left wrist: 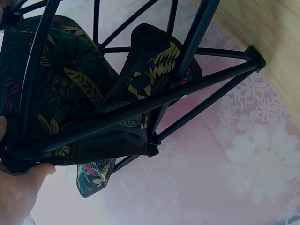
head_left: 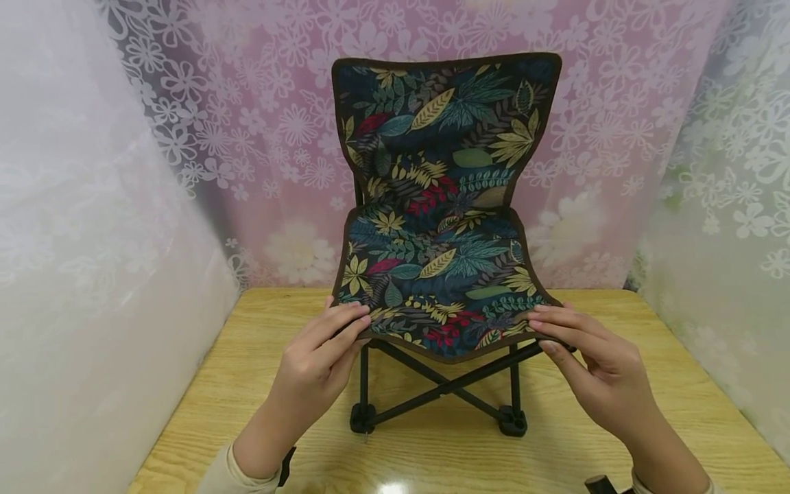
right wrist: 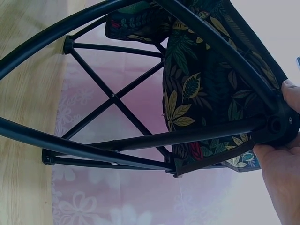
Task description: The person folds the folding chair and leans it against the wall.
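A folding chair (head_left: 432, 261) with a dark, leaf-printed fabric seat and back stands unfolded on its black crossed legs, facing me. At the seat's front left corner, my left hand (head_left: 315, 357) grips with fingers over the fabric. My right hand (head_left: 595, 363) holds the front right corner the same way, its thumb below the edge. From underneath, the left wrist view shows the left thumb (left wrist: 40, 174) against the black corner joint (left wrist: 18, 147). In the right wrist view, the right thumb (right wrist: 267, 157) lies under the other corner joint (right wrist: 276, 126).
The chair's plastic feet (head_left: 363, 418) rest on a wood-grain table (head_left: 426, 463). Behind it hangs a pink curtain (head_left: 265, 137) with white flowers. Whitish sheets stand at the left (head_left: 92, 240) and the right (head_left: 728, 226), close along the table's sides.
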A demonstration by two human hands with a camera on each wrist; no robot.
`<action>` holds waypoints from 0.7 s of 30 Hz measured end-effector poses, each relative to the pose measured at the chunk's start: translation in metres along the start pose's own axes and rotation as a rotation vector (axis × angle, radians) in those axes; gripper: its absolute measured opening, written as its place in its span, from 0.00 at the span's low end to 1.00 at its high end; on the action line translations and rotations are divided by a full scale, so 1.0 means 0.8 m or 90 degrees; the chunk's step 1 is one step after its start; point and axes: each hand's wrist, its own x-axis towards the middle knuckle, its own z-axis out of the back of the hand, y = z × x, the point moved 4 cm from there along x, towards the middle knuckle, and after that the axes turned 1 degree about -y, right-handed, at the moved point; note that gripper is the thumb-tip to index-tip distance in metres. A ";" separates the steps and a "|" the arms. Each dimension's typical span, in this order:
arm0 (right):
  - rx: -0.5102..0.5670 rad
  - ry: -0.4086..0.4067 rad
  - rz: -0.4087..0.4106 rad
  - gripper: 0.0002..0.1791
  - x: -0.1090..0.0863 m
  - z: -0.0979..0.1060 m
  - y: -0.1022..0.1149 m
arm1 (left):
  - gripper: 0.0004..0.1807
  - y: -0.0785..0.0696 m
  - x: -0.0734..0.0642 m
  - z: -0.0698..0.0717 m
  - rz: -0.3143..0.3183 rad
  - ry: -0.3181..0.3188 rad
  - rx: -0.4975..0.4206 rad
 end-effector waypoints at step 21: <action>-0.014 -0.010 0.003 0.10 0.011 0.000 0.008 | 0.14 -0.006 0.012 0.000 -0.007 -0.015 0.003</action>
